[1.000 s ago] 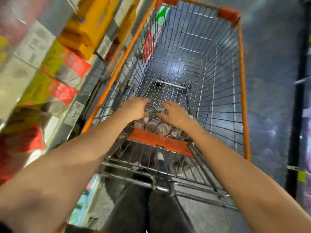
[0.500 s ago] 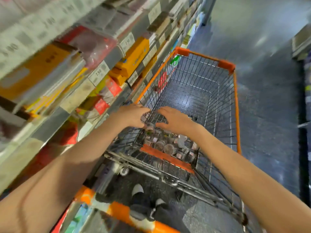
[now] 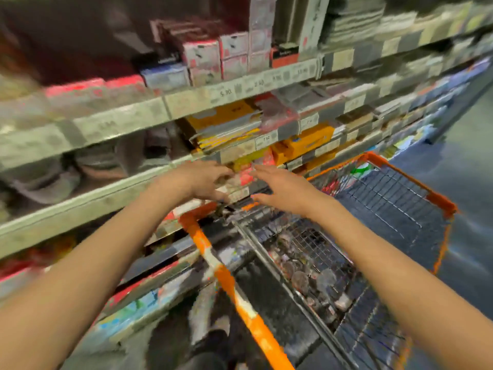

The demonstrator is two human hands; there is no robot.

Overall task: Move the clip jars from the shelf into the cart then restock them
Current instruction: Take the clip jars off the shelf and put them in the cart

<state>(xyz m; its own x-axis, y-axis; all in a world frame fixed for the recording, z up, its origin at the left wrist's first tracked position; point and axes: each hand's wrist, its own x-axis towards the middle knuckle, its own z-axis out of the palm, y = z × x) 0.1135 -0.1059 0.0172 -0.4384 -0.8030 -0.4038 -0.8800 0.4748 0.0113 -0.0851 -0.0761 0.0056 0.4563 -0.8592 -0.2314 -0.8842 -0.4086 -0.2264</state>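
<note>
Several small clear clip jars (image 3: 306,273) lie in the child seat of the orange-rimmed wire cart (image 3: 440,201), low and right of centre. Both hands are lifted above the cart's near corner, in front of the shelf edge (image 3: 106,193). My left hand (image 3: 205,180) has its fingers and thumb curved towards the right; blur hides whether anything sits in them. My right hand (image 3: 280,188) faces it with straight fingers and holds nothing that I can make out. The whole view is smeared by motion.
Shelves with orange boxes (image 3: 306,142), red and white packets (image 3: 213,54) and price tags fill the left and top. The cart's orange handle (image 3: 240,295) runs diagonally below my arms. Grey aisle floor (image 3: 466,161) lies to the right.
Both hands have risen out of the cart seat, away from the jars, up to shelf height. The view has swung left towards the shelves.
</note>
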